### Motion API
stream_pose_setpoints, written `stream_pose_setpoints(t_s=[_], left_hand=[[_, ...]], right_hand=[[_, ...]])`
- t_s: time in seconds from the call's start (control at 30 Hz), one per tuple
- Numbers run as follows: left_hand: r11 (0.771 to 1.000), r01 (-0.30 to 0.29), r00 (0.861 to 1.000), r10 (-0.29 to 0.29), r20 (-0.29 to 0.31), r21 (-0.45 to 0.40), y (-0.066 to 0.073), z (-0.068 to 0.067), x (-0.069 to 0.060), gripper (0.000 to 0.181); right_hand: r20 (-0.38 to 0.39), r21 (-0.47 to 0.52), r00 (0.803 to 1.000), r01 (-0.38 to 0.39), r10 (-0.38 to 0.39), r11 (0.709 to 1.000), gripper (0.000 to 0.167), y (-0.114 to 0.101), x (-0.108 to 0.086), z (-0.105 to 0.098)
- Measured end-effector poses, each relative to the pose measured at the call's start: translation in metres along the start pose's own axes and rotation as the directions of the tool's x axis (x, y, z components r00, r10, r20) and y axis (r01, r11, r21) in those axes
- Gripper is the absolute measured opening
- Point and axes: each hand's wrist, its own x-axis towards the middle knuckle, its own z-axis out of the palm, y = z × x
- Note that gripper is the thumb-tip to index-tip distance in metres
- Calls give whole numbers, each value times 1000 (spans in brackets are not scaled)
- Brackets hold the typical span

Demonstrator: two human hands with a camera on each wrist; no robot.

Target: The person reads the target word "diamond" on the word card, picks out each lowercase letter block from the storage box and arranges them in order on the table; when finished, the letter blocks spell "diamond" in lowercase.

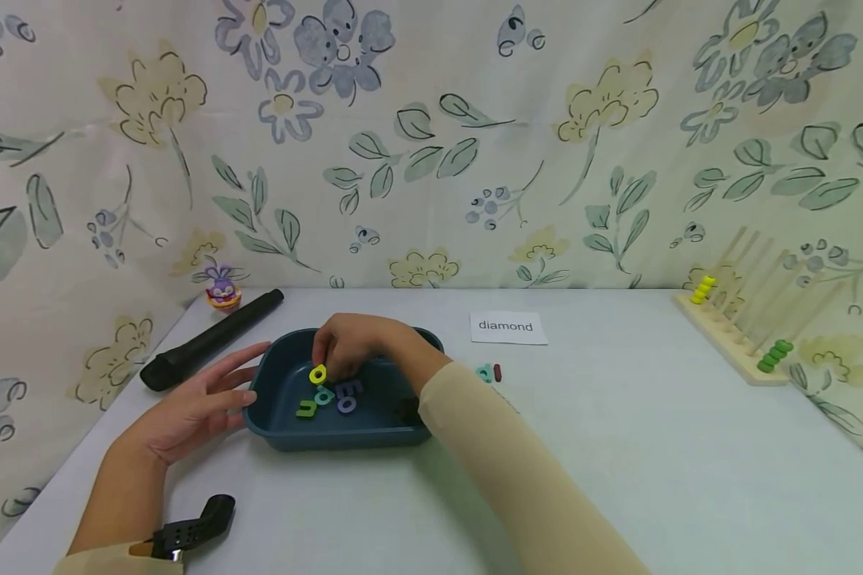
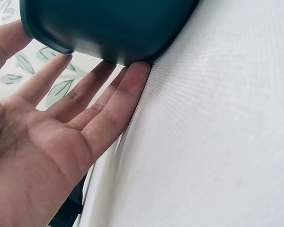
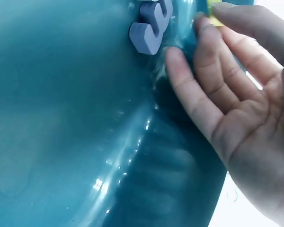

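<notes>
In the head view a dark teal tray (image 1: 334, 438) holds several foam letters: a green one (image 1: 306, 409), a teal one (image 1: 324, 396), a purple ring-shaped one (image 1: 347, 405) and a purple one behind it. My right hand (image 1: 348, 343) reaches inside and pinches a yellow letter (image 1: 319, 374) between thumb and fingertips. In the right wrist view that yellow piece (image 3: 216, 16) shows at the fingertips, near a purple letter (image 3: 146, 38). My left hand (image 1: 200, 403) touches the tray's left side with extended fingers; the left wrist view shows its fingertips against the tray wall (image 2: 109, 33).
Behind the tray lies a card reading "diamond" (image 1: 508, 327), with a teal letter (image 1: 485, 373) and a red piece (image 1: 498, 373) in front. A black tube (image 1: 212, 339) and a small purple toy (image 1: 223, 291) are at back left. A wooden bead rack (image 1: 729, 339) stands right.
</notes>
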Motion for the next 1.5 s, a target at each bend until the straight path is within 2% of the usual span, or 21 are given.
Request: stream_pose_setpoints(t_s=[0.37,0.7,1.0,1.5], left_hand=[[1000,3,1000,-3,9,1,0,0,1,75],[1000,4,1000,-4,-7,15,0,1,2,74],[1000,-7,1000,7,4,-9,-2,-1,3,74],[999,-15,1000,15,6,-29,-4,-2,2,74]], right_hand=[[-10,18,1000,27,-27,999,20,-3,-8,-10],[-70,47,994,82,-78,996,19,-6,-26,-23],[-121,57,991,63,-56,996,20,-8,-45,-31],[-251,18,959,141,-132,990,22,-11,-90,-46]])
